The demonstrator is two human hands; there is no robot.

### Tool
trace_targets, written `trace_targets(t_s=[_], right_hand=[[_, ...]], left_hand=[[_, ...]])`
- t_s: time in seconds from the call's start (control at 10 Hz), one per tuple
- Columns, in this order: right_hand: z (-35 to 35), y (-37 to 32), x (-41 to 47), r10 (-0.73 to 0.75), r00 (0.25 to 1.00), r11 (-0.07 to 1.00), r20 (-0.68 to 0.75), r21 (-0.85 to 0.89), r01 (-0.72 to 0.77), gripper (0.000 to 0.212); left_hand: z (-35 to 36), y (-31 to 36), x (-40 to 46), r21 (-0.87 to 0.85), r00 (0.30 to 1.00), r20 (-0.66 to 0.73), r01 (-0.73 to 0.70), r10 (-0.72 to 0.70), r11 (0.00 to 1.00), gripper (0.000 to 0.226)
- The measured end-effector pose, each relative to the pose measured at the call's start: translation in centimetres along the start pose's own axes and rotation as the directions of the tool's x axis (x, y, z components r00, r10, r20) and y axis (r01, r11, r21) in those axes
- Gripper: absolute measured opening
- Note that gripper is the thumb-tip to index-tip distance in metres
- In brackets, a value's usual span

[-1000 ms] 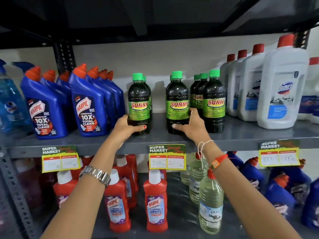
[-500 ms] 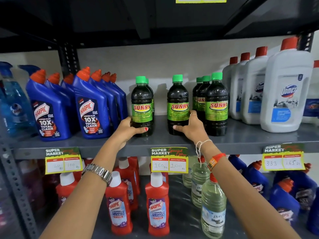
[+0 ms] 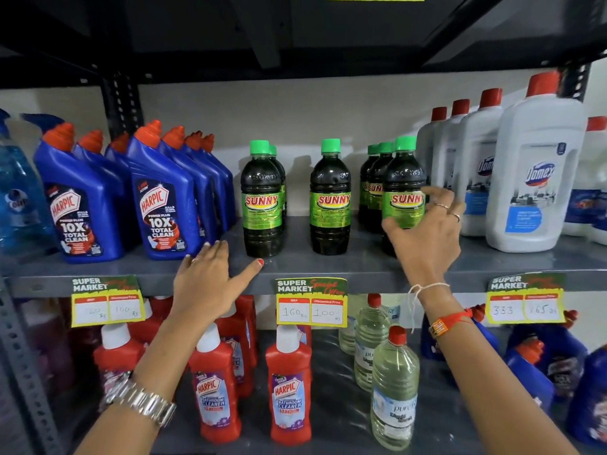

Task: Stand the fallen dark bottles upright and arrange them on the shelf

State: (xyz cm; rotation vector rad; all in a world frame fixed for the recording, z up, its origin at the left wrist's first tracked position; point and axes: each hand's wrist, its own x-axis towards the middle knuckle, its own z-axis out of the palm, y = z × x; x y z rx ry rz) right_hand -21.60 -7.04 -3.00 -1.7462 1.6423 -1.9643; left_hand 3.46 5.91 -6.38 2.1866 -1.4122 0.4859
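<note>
Several dark bottles with green caps and green "SUNNY" labels stand upright on the grey middle shelf (image 3: pixel 345 269). The left front bottle (image 3: pixel 261 198) has another right behind it. The middle bottle (image 3: pixel 330 198) stands alone. At the right, the front bottle (image 3: pixel 405 178) heads a row of three. My left hand (image 3: pixel 210 280) lies open at the shelf's front edge, just left of the left bottle and apart from it. My right hand (image 3: pixel 427 238) is spread around the right front bottle, thumb at its left side and fingers at its right.
Blue Harpic bottles (image 3: pixel 164 208) crowd the shelf to the left, and white Domex bottles (image 3: pixel 535 178) stand to the right. Price tags (image 3: pixel 310 302) hang on the shelf edge. Red Harpic bottles (image 3: pixel 289 385) and clear bottles (image 3: pixel 394 389) fill the shelf below.
My left hand let go of the left bottle and dropped to the shelf edge. My right hand left the middle bottle and moved right to the right front bottle.
</note>
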Motion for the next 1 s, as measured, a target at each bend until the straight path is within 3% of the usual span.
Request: trace_targets(t_s=[0.1,0.2,0.3,0.6,0.7,0.9,1.0], right_hand=[[0.1,1.6,0.3,0.035,0.985,0.999,0.168,-0.037,-0.029,0.094],[0.0,2.5,0.9,0.028,0.934,0.998,0.356,0.035,-0.043,0.104],[-0.1,2.7,1.5,0.054,0.888,0.994,0.457,0.056,-0.090,0.100],[-0.2,1.6,1.7,0.067,0.874,0.997,0.481,0.001,-0.077,0.078],[0.0,1.2,2.2,0.093,0.865,0.994,0.493,0.001,-0.107,0.086],[0.6,1.3,2.3,0.122,0.850,0.987,0.513,0.026,-0.157,0.081],[0.5,1.7,2.2,0.101,0.876,0.992,0.471,0.024,-0.127,0.091]], left_hand=[[0.6,0.0,-0.3,0.094,0.999,-0.045,0.006,-0.002,0.996,0.094],[0.6,0.2,-0.4,0.119,0.997,-0.082,0.012,-0.002,0.993,0.092],[0.5,0.4,-0.6,0.130,0.997,-0.081,0.013,-0.002,0.991,0.091],[0.6,0.5,-0.9,0.121,0.994,-0.107,0.001,0.012,0.993,0.089],[0.5,0.7,-0.8,0.116,0.995,-0.102,0.005,0.007,0.993,0.089],[0.4,0.8,-0.9,0.117,0.994,-0.106,0.007,0.006,0.993,0.089],[0.5,0.9,-0.9,0.113,0.997,-0.069,0.038,-0.030,0.993,0.089]])
